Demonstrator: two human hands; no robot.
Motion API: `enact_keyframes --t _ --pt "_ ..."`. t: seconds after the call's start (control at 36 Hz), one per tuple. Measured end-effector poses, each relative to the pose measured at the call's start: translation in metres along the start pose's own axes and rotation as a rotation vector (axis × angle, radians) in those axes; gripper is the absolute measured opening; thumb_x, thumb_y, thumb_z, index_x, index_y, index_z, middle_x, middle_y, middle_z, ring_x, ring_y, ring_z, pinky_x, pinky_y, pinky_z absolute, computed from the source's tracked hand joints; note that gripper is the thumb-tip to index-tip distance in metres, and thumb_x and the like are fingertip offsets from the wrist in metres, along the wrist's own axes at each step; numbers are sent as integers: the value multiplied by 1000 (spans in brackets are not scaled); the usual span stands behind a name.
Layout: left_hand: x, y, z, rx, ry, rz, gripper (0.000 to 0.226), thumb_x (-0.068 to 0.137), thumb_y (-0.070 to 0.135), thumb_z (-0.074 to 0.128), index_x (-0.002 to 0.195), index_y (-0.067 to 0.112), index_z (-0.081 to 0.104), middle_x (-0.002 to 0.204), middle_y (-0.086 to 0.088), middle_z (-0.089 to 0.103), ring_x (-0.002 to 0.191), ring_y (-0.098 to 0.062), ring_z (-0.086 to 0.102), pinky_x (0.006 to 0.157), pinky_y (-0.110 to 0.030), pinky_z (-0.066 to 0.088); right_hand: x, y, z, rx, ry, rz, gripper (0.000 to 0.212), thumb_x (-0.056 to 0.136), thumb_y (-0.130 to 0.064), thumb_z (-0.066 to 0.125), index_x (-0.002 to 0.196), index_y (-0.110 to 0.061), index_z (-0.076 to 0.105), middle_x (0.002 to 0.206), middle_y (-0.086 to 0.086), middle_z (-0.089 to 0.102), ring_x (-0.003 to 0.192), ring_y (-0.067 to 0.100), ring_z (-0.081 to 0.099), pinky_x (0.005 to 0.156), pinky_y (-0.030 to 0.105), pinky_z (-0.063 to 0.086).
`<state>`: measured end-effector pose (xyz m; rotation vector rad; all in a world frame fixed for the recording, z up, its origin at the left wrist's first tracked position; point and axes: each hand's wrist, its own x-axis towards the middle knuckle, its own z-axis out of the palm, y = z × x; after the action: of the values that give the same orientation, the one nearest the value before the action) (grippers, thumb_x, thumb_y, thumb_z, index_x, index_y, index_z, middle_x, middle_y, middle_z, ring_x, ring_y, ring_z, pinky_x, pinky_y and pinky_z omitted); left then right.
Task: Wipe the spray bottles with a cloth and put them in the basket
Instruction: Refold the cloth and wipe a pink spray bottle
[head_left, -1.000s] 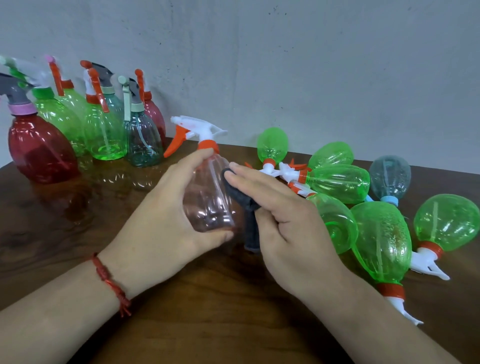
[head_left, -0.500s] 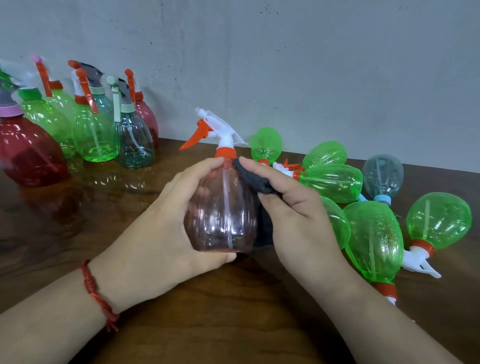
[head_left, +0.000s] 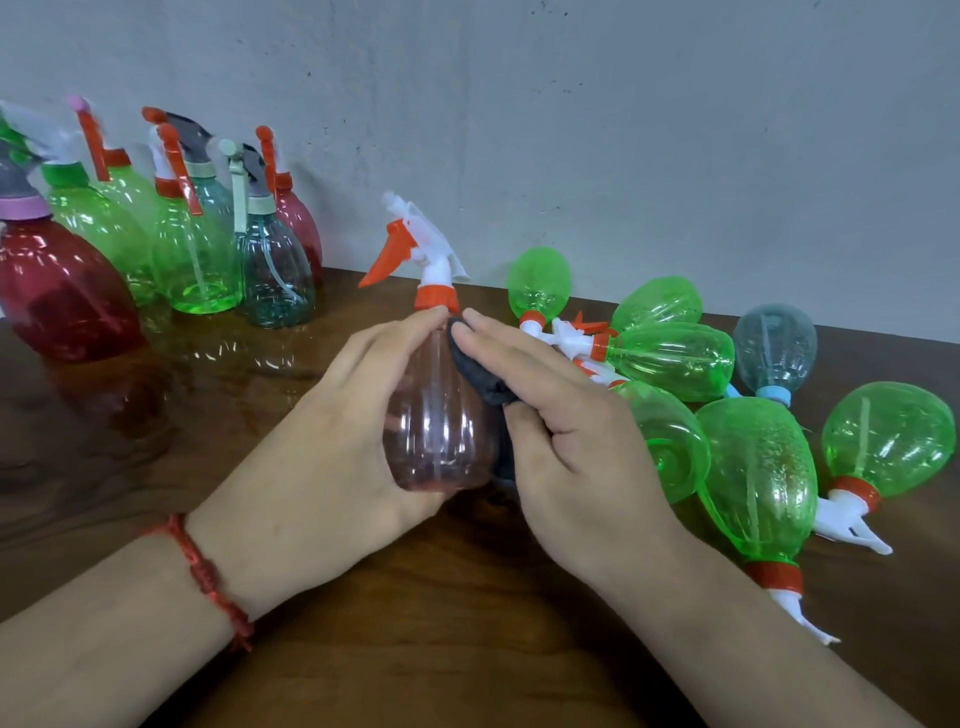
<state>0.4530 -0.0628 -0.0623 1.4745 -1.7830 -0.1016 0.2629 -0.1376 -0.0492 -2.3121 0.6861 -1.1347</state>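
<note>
**A:** Where do we have the bottle?

**B:** We hold the pale pink see-through plastic spray bottle (head_left: 441, 431) upright in the middle of the view, over the dark brown wooden table (head_left: 208, 415). Our left hand (head_left: 332, 452) grasps its round belly. The thumb curls in at the base and the forefinger reaches up to the orange collar, under the white trigger head with an orange lever (head_left: 415, 249). We cannot tell whether the base touches the wood, because our hands hide it.

**A:** And our other hand?

**B:** Our right hand (head_left: 571, 441) has the dark grey cloth (head_left: 475, 369). The long fingers lie nearly straight over it and press it against the bottle's right shoulder, just under the collar. The thumb bends in and seems to pinch the hanging fold, though the cloth covers most of that.

**A:** What lies around us?

**B:** On the right, near our right wrist, a heap of green see-through spray bottles (head_left: 753, 467) lies on the table, tipped on their sides and touching one another. One grey-blue bottle with a pale blue collar (head_left: 774, 348) lies among them, toward the grey plastered wall (head_left: 623, 130).

**A:** And on the left?

**B:** A cluster of upright green, teal and red bottles (head_left: 197, 249) stands at the rear by the wall, well apart from our hands. A large dark red bottle with a pink collar (head_left: 57, 291) stands at the left edge. A red braided cord (head_left: 208, 577) circles our left wrist.
</note>
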Motion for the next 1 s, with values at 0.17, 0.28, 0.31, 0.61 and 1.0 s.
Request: enact_keyframes --t 0.17,0.28,0.31,0.61,1.0 --pt "4 -5 -7 -129 133 -232 120 57 37 104 155 50 36 143 19 58 125 0 62 107 -26 51 -3 -6 2 -20 -104 -91 65 94 19 45 145 -18 64 156 -11 54 147 -3 42 121 18 33" --pt "8 -9 -11 -245 153 -321 120 55 28 106 154 46 41 135 18 65 112 4 69 100 -28 56 -3 -8 2 -16 -153 -124 57 99 11 45 144 -18 64 155 -11 54 145 -4 43 120 16 33" --pt "9 -8 -12 -258 161 -341 119 55 26 106 154 45 42 131 20 66 110 7 69 98 -24 55 -3 -9 1 -17 -158 -123 57 99 11 45 144 -18 64 155 -12 54 145 -4 44 119 16 33" --pt "8 -11 -11 -205 192 -309 120 55 36 104 155 45 40 139 17 61 115 4 66 100 -23 53 -5 -7 5 -1 -127 -129 62 96 16 44 144 -17 64 155 -11 54 145 -4 43 120 18 34" --pt "15 26 -6 -289 3 -193 97 82 32 93 162 29 39 158 6 50 131 -8 59 100 -16 50 7 3 -1 474 97 263 57 104 11 41 136 -26 71 138 -11 69 134 10 60 118 44 45"
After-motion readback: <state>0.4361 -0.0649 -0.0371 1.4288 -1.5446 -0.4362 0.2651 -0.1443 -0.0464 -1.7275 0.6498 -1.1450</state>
